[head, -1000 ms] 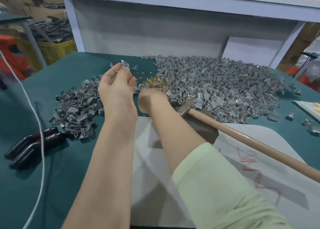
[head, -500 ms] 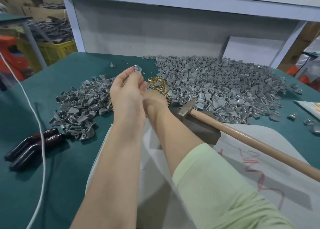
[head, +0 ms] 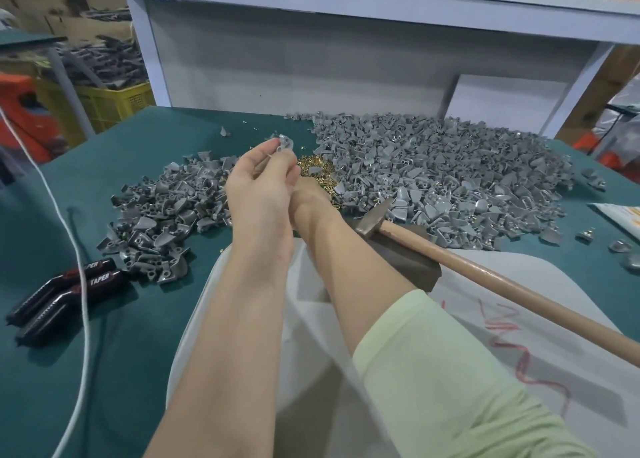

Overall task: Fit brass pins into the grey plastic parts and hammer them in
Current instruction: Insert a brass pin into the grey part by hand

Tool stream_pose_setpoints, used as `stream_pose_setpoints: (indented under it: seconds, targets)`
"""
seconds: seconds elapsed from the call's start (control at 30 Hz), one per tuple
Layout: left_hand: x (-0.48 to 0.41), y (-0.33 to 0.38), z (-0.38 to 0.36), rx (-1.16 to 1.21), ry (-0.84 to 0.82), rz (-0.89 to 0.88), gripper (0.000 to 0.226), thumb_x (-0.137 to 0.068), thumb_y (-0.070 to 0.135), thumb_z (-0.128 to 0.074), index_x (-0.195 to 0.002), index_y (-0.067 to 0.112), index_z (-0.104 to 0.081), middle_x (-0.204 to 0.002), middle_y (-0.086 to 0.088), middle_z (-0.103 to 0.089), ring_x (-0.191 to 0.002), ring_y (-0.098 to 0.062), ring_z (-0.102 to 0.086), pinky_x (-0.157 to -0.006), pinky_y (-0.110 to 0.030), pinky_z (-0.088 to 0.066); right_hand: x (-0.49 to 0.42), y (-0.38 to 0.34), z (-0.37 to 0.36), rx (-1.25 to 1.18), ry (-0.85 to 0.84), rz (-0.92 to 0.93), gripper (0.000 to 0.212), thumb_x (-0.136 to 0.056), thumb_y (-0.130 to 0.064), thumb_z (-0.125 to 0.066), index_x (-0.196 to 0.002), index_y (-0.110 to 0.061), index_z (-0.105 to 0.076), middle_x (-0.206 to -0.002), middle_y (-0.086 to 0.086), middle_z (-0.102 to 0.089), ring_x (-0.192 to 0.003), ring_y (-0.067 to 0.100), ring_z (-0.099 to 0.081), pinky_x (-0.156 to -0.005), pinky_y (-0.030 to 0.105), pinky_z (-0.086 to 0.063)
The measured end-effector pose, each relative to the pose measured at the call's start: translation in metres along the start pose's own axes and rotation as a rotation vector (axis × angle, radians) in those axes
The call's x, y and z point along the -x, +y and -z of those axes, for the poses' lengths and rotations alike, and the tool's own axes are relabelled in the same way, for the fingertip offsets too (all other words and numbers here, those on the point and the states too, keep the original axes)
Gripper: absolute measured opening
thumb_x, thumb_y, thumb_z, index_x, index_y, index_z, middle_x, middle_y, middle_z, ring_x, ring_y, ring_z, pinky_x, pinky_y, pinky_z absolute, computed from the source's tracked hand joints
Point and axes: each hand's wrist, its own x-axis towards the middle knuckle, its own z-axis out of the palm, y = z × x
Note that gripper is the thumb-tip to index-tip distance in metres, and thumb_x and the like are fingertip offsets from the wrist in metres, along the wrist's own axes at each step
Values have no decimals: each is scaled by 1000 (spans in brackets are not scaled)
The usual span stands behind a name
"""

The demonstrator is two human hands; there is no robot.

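Note:
My left hand (head: pixel 261 189) is raised over the green table and pinches a small grey plastic part (head: pixel 286 144) at its fingertips. My right hand (head: pixel 309 197) sits just behind and below it, at the near edge of the brass pin pile (head: pixel 313 165); its fingers are hidden by the left hand. A large heap of grey parts (head: pixel 433 177) spreads to the right, and a smaller heap (head: pixel 162 211) lies to the left. The hammer (head: pixel 375 217) lies unheld, its head on a dark block (head: pixel 410 261) and its wooden handle running to the lower right.
A white sheet (head: pixel 491 322) with red scribbles covers the table in front of me. Black-handled pliers (head: pixel 64 289) and a white cord (head: pixel 74 246) lie at the left. Loose parts (head: pixel 620 246) sit at the right edge. A white shelf frame stands behind.
My left hand has moved right and nearer with the grey part, closing in on my right hand. My right hand has drawn back slightly from the pin pile.

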Motion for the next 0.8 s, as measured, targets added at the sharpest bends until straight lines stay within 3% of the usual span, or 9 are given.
stream_pose_setpoints:
  seconds: [0.17, 0.23, 0.27, 0.3, 0.37, 0.5, 0.6, 0.73, 0.8]
  targets:
    - [1, 3, -1, -8, -7, -43, 11, -91, 4, -58, -90, 15, -61, -85, -1, -64, -79, -8, -63, -73, -16, -53, -2, -3, 7, -470, -20, 5, 32, -102, -16, -26, -129, -14, -44, -140, -2, -46, -70, 8, -55, -60, 11, -47]
    - [2, 6, -3, 2, -21, -71, 11, -92, 6, -57, -89, 16, -61, -83, -1, -62, -76, -8, -60, -68, -16, -52, 7, 2, 32, -340, 33, -16, 21, -99, -8, -35, -110, -7, -52, -104, -4, -55, -85, 25, -60, -77, 19, -49]
    - [3, 7, -3, -8, -32, -79, 10, -93, 7, -57, -89, 17, -61, -85, -1, -61, -77, -8, -59, -68, -16, -51, 12, 10, 41, -518, 50, -150, 15, -97, -6, -41, -99, -5, -56, -87, 2, -55, -87, 29, -59, -79, 23, -49]
    - [4, 6, -4, -26, -49, -81, 10, -93, 9, -57, -90, 17, -61, -85, 0, -61, -77, -7, -59, -70, -16, -51, 17, 18, 55, -416, 173, -145, 12, -95, -7, -47, -93, -3, -58, -84, 5, -59, -85, 27, -61, -77, 26, -51]
    - [8, 3, -5, -96, -108, -71, 10, -93, 10, -57, -91, 18, -61, -85, 2, -63, -76, -5, -60, -70, -15, -51, 40, 41, 81, -335, 221, -40, 13, -94, -15, -54, -91, -8, -66, -84, 5, -68, -78, 16, -67, -72, 28, -56]
    - [21, -11, -16, -359, -307, -27, 10, -90, 7, -61, -93, 17, -58, -87, -1, -67, -67, 0, -63, -71, -17, -53, 93, 94, 105, -473, 276, -37, 14, -92, -18, -58, -78, -18, -60, -68, -1, -65, -46, -3, -57, -46, 10, -46]
    - [32, -26, -26, -569, -410, -51, 14, -87, 8, -65, -89, 21, -58, -98, -9, -67, -84, -13, -65, -83, -31, -53, 108, 123, 93, -539, 264, -157, 15, -95, -8, -52, -83, -11, -62, -66, 3, -64, -45, 5, -58, -47, 15, -48]
    - [35, -36, -26, -771, -468, -194, 15, -87, 14, -67, -98, 23, -62, -93, 10, -62, -87, 0, -59, -74, -7, -45, 110, 142, 69, -352, 274, -223, 28, -90, -7, -43, -83, -14, -69, -69, 7, -65, -61, 23, -61, -63, 32, -50]
    - [32, -37, -23, -809, -462, -221, 19, -86, 13, -66, -102, 22, -62, -94, 12, -63, -88, 1, -59, -75, -7, -45, 110, 145, 67, -210, 276, -198, 29, -91, -21, -47, -82, -6, -70, -67, 15, -64, -62, 28, -58, -60, 30, -45]
